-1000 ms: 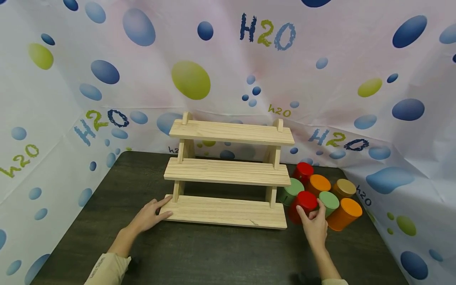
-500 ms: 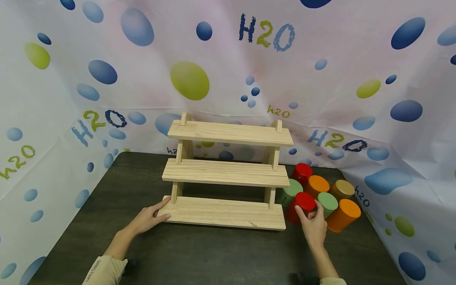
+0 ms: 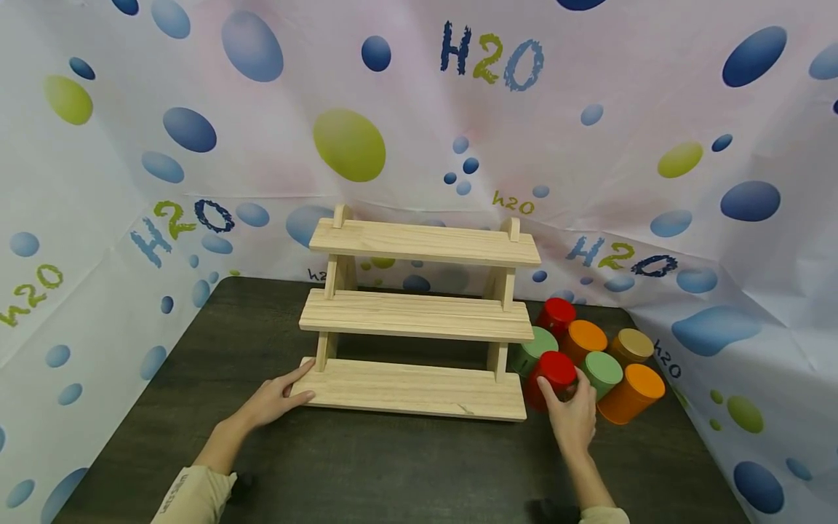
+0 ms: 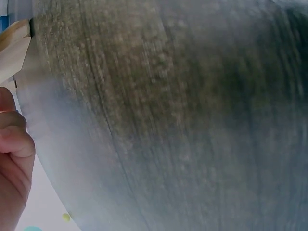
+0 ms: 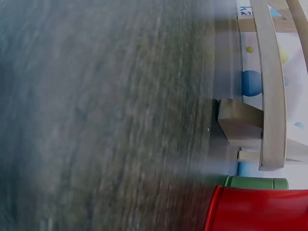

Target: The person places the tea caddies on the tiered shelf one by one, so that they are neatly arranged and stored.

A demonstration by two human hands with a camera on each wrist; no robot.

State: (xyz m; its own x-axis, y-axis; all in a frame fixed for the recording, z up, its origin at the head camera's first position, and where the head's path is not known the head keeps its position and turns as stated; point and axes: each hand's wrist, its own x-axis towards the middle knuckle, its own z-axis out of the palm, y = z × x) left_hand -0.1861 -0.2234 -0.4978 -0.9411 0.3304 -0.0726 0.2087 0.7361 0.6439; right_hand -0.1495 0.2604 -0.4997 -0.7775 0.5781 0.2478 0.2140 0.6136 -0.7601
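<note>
A three-tier wooden display shelf [image 3: 419, 316] stands on the dark table. My left hand [image 3: 265, 402] grips the left end of its bottom board, thumb at the front edge. Curled fingers [image 4: 14, 139] show at the left wrist view's edge, below a pale wooden end [image 4: 14, 50]. To the shelf's right, my right hand [image 3: 574, 422] holds an upright red canister [image 3: 556, 370] between thumb and fingers. That red canister fills the lower right corner of the right wrist view, where no part of the hand shows; a green canister [image 5: 255, 183] is partly hidden behind it.
Close around the held canister stand a green canister [image 3: 538, 349], a second green one [image 3: 602, 370], an orange one [image 3: 631, 397], another orange one [image 3: 585, 339], a tan-lidded one [image 3: 631, 346] and a red one [image 3: 557, 314]. A printed cloth [image 3: 419, 145] rises behind the table [image 3: 393, 466].
My right hand and the red canister have shifted slightly left, toward the shelf's end. The left hand keeps its place on the bottom board.
</note>
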